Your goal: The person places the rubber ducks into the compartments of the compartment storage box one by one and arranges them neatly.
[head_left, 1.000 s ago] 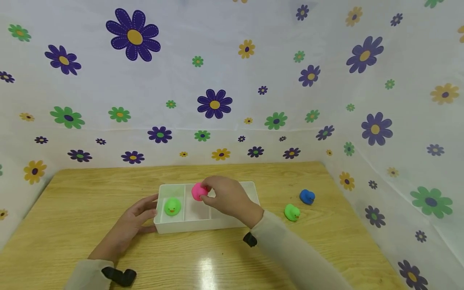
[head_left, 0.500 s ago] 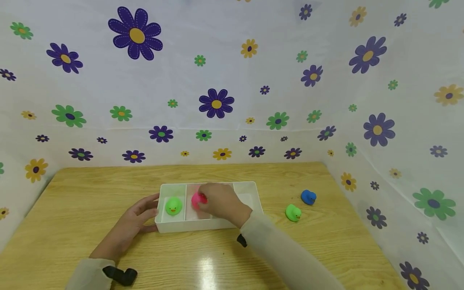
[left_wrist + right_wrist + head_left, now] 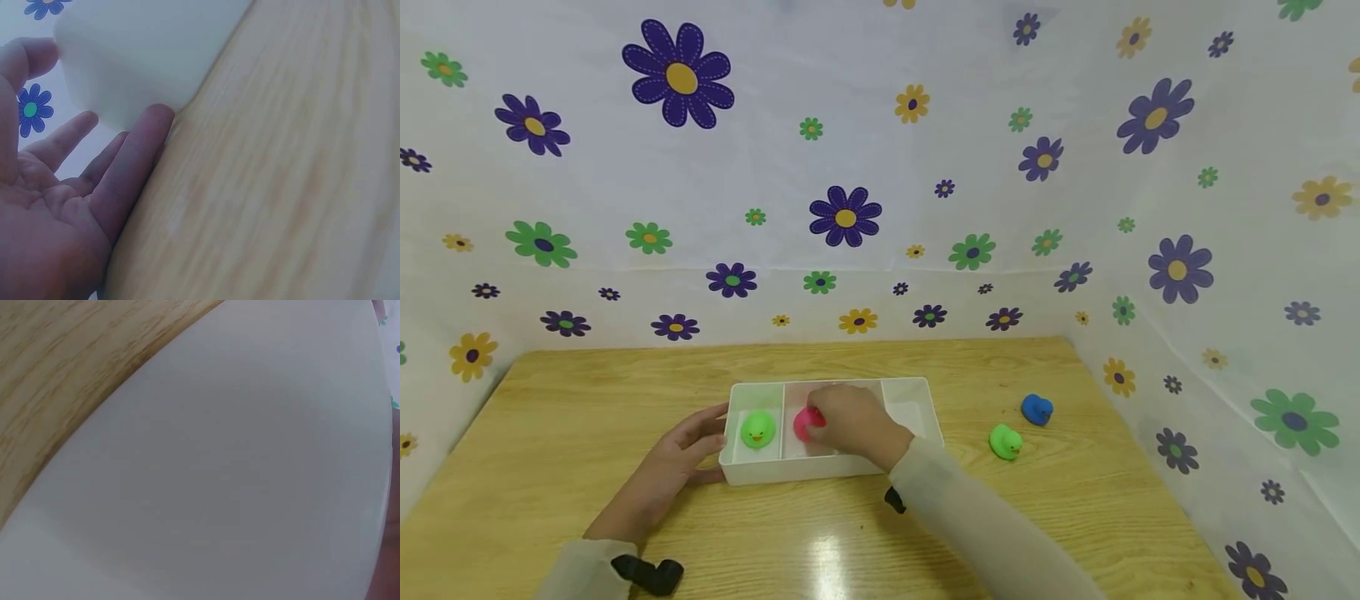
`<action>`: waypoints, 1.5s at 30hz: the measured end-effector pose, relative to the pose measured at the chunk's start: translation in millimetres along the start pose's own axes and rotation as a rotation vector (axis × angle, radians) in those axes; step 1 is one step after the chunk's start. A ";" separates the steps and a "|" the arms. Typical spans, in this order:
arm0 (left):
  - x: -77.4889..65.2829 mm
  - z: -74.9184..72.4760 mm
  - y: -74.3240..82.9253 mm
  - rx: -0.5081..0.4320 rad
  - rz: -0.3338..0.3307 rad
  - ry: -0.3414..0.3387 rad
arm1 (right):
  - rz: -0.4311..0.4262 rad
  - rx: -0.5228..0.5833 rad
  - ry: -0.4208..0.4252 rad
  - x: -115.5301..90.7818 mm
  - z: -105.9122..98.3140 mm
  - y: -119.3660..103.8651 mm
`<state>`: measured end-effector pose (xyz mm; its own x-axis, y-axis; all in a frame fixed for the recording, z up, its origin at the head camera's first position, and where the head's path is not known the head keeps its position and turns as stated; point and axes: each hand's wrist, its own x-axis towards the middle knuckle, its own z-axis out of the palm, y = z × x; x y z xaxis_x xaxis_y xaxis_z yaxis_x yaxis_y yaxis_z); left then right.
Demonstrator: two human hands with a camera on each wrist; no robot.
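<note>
A white divided box [image 3: 805,472] stands on the table. My left hand [image 3: 683,448] is at its left end, and the left wrist view has those fingers [image 3: 128,169] fairly straight against the end wall [image 3: 134,69]. My right hand [image 3: 859,423] pinches a pink rubber duck [image 3: 807,423] down in the compartment just right of the leftmost one; the fingers cover part of the duck. A green rubber duck [image 3: 758,430] sits in the leftmost compartment. From the right wrist, the box's side wall [image 3: 219,456] fills most of the view and hides the fingers.
To the right of the box, a second green duck [image 3: 1005,442] and a blue duck [image 3: 1037,409] rest on the wooden table [image 3: 760,542]. Flower-printed white sheeting [image 3: 760,150] hangs behind the table and along its right side.
My right hand has lowered the pink duck from rim height into the compartment and shifted slightly left. The left hand stays at the box end; the other ducks have not moved.
</note>
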<state>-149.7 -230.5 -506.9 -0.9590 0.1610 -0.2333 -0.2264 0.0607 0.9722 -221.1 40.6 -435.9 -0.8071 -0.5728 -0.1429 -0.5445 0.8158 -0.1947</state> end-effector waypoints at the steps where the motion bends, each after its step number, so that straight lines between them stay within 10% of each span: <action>1: 0.0 -0.1 -0.6 0.000 -0.002 0.000 | 0.003 0.002 -0.004 -0.3 -0.3 -0.5; 21: -1.3 2.5 2.3 0.003 0.006 -0.013 | -0.082 0.073 0.096 -25.8 -15.5 16.5; 29: 0.1 1.2 -1.0 -0.016 0.016 -0.014 | -0.073 0.128 0.241 -67.5 -33.7 70.8; 45: -0.6 -0.6 -0.9 0.007 0.013 -0.023 | -0.013 0.362 0.082 -175.5 -37.3 212.5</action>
<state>-149.0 -231.3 -507.6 -0.9577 0.1846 -0.2210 -0.2124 0.0653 0.9750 -203.6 317.4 -416.0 -0.8244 -0.5626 -0.0628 -0.4506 0.7193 -0.5287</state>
